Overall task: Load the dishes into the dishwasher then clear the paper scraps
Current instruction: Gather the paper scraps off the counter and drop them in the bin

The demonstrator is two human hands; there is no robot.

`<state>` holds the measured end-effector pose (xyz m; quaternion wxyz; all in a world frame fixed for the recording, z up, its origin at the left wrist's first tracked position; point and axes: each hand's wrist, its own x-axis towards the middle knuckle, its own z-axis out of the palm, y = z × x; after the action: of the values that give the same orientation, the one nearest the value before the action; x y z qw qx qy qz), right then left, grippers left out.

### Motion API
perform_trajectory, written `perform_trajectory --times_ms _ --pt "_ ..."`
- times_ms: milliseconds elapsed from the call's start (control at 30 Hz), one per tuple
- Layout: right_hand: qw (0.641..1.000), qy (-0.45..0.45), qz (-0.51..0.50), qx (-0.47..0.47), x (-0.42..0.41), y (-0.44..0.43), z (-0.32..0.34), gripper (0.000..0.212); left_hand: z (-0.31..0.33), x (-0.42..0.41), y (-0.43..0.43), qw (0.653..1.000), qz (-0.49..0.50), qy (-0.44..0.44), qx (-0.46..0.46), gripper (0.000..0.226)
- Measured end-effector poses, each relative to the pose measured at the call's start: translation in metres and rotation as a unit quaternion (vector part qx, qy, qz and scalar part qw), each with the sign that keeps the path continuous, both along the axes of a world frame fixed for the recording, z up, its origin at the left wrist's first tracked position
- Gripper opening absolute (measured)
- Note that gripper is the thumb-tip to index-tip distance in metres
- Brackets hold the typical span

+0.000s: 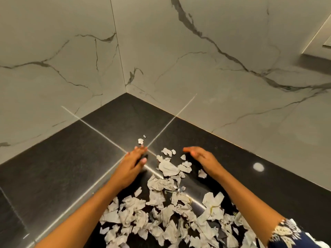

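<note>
Torn, crumpled grey-white paper scraps (161,212) lie in a loose heap on the black tiled floor (71,167) w/ pale grout lines, in a corner btwn two grey-veined white marble walls (215,68). The heap is thickest at the bottom of the view, where it runs off the frame edge, so its full extent can't be seen. It thins toward the corner, w/ a few small stray bits (140,141) lying apart just beyond the L fingertips. Both bare forearms reach in from below, on either side of the heap. The L hand (132,163) is palm-down over the grout crossing at the heap's far-left edge, fingers straight and together, holding nothing. It's motion-blurred, so I can't tell if it touches the tile. The R hand (202,158) is at the far-right edge of the scraps, side-on, fingers stretched out w/ a slight curve, gripping nothing. Its tips are also blurred, and contact w/ floor or paper can't be made out. One scrap (202,173) lies just beside the R wrist. A dark blue, white-patterned sleeve (286,231) shows on the R arm, cut off at the bottom corner. A small round pale spot (258,166) sits on the tile near the R wall; can't tell what it is. A pale ledge-like fixture (320,49) is cropped at top right.
</note>
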<state>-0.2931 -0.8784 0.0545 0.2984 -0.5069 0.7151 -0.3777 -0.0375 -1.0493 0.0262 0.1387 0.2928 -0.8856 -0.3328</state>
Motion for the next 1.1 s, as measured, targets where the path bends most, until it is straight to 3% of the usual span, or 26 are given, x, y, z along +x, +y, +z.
perform_trajectory --times_ms 67,167,267,367,467,600,733,833,933,1000,1100 --pt "0.997 0.005 -0.069 -0.021 -0.012 -0.018 0.003 0.031 0.002 -0.022 -0.016 0.997 0.078 -0.013 -0.018 0.065" --pt "0.990 0.118 0.010 0.074 -0.016 -0.054 -0.002 0.041 0.007 -0.052 -0.032 0.984 0.121 -0.111 -0.071 0.060" --pt "0.957 0.245 0.096 0.127 -0.005 -0.060 -0.009 0.048 0.009 -0.055 -0.037 0.975 0.047 -0.184 -0.119 0.061" --pt "0.948 0.254 0.144 0.122 0.018 -0.034 -0.010 0.047 0.009 -0.041 -0.029 0.965 -0.109 -0.179 -0.155 0.079" --pt "0.954 0.223 0.162 0.118 0.047 0.007 -0.008 0.049 0.009 -0.026 -0.006 0.961 -0.155 -0.176 -0.149 0.086" --pt "0.975 0.123 0.144 0.113 0.071 0.058 0.003 0.074 0.009 -0.004 0.045 0.966 -0.151 -0.176 -0.116 0.081" --pt "0.985 0.034 0.090 0.141 0.083 0.098 0.024 0.045 0.023 0.009 0.084 0.974 -0.144 -0.174 -0.028 0.084" --pt "0.994 0.065 -0.009 0.083 0.088 0.126 0.033 0.039 0.049 0.026 0.091 0.995 -0.073 -0.064 0.006 0.087" --pt "0.986 0.137 -0.093 0.033 0.095 0.138 0.028 0.040 0.045 0.080 0.082 0.993 0.103 0.003 -0.060 0.060" --pt "0.986 0.139 -0.073 0.061 0.103 0.129 0.020 0.051 0.028 0.124 0.074 0.980 0.190 -0.050 -0.032 0.057" --pt "0.968 0.209 -0.003 0.141 0.117 0.096 0.005 0.070 0.010 0.139 0.081 0.973 0.185 -0.133 -0.042 0.069"
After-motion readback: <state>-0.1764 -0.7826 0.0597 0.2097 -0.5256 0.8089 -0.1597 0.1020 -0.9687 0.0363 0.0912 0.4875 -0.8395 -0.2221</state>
